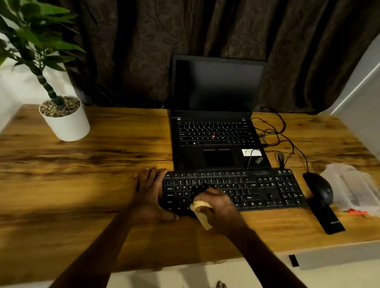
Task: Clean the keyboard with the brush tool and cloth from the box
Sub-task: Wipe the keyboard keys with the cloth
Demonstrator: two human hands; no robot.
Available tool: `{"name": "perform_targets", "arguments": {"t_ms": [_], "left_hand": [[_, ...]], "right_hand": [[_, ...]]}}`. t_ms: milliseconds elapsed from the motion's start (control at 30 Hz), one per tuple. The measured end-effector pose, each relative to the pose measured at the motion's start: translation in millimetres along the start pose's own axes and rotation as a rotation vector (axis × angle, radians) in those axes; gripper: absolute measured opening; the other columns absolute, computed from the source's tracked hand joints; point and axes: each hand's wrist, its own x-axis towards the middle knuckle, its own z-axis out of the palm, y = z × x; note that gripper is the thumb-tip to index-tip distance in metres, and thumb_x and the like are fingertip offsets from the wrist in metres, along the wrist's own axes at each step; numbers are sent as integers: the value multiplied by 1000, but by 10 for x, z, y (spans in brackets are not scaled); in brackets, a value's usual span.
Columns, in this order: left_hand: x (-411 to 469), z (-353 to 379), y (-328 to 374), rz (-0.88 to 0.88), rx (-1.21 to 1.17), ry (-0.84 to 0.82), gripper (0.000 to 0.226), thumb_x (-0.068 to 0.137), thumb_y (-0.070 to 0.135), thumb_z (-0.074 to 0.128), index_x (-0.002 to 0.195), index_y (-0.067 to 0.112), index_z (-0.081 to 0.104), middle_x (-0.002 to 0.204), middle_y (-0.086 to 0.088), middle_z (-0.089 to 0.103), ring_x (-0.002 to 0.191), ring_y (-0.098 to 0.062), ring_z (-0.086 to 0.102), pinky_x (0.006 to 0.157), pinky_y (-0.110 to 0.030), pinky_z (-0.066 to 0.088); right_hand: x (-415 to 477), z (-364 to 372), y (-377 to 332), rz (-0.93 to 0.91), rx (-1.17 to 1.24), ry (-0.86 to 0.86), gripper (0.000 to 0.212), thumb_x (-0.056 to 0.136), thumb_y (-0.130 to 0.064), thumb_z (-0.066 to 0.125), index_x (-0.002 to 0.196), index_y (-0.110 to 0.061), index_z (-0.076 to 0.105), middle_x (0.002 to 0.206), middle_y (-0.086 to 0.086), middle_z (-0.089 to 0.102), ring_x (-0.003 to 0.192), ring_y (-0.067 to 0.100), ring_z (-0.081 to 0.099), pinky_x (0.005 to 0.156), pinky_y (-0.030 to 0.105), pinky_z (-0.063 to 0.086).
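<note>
Where the grainy, streaked wooden desk (71,178) met a crumpled dark brown curtain (128,45), a round white pot (69,125) of pebbles stood far left and an open black laptop (216,141) sat just beyond the flat black keyboard (269,187). The left hand (148,194) lay flat, fingers straight, against the keyboard's left end; the right hand (220,204) clenched a pale yellow cloth (201,212) on the near-left keys. Right of the rounded mouse (320,187) lay a clear plastic box (355,188).

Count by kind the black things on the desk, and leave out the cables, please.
Laptop: 1
Keyboard: 1
Mouse: 1
Flat bar beside the mouse: 1
Total: 4
</note>
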Motion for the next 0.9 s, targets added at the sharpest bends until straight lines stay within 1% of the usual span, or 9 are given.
{"name": "perform_targets", "arguments": {"t_ms": [67, 167, 367, 500, 567, 667, 767, 833, 900], "left_hand": [[1, -2, -5, 6, 5, 8, 150, 36, 82, 75, 154, 35, -5, 162, 4, -20, 143, -15, -34, 114, -45, -25], [-10, 3, -18, 12, 1, 12, 148, 39, 82, 75, 154, 37, -7, 162, 4, -21, 142, -14, -35, 113, -44, -27], [-7, 5, -8, 9, 9, 10, 151, 37, 82, 75, 154, 35, -7, 162, 5, -20, 140, -11, -36, 113, -42, -26], [-14, 3, -7, 16, -1, 18, 150, 37, 82, 75, 154, 35, -6, 163, 3, -20, 143, -14, -34, 115, -46, -25], [-16, 7, -22, 20, -13, 20, 149, 37, 84, 73, 154, 37, -5, 163, 3, -19, 144, -15, -33, 116, -49, -22], [-5, 20, -34, 18, -27, 15, 149, 37, 83, 75, 153, 38, -6, 163, 2, -20, 143, -15, -35, 115, -49, -23], [6, 28, -33, 12, -8, 24, 149, 36, 82, 75, 154, 37, -5, 163, 3, -20, 143, -15, -34, 115, -46, -25], [16, 36, -38, 10, -3, 29, 151, 33, 84, 73, 154, 36, -5, 163, 2, -19, 144, -15, -33, 115, -45, -24], [20, 50, -37, 11, -5, 32, 152, 32, 85, 72, 154, 37, -5, 163, 2, -18, 144, -15, -33, 114, -44, -25]], "right_hand": [[-62, -70, 153, 24, -27, 3, 25, 96, -24, 58, 121, -24, 63, 124, 2, 56, 117, 20, 47, 97, 35, 43], [-109, -116, 283, 90, -18, 38, 28, 95, -24, 60, 123, -24, 63, 126, 1, 55, 118, 17, 46, 100, 35, 44], [-8, 56, -50, 0, 17, 12, 26, 96, -26, 59, 121, -24, 64, 124, 1, 56, 116, 18, 45, 98, 36, 42], [-28, -39, 106, 38, 47, -10, 26, 96, -26, 59, 122, -24, 63, 123, 1, 55, 114, 18, 47, 97, 42, 47], [-69, -126, 248, 83, 28, 16, 26, 95, -25, 60, 120, -25, 64, 122, 0, 55, 113, 18, 47, 97, 42, 48], [-99, -158, 350, 101, 10, 82, 25, 92, -24, 63, 117, -24, 65, 118, 0, 57, 110, 19, 50, 94, 43, 48], [-37, -22, 175, 66, 27, 79, 31, 90, -38, 57, 118, -26, 65, 122, -1, 58, 113, 19, 51, 95, 41, 47], [44, 120, -3, 1, 49, 52, 30, 91, -36, 57, 118, -27, 65, 122, -2, 58, 114, 16, 48, 95, 38, 44], [112, 183, -129, -42, 55, 41, 29, 94, -31, 60, 122, -26, 65, 126, -1, 57, 116, 11, 42, 95, 30, 35]]}}
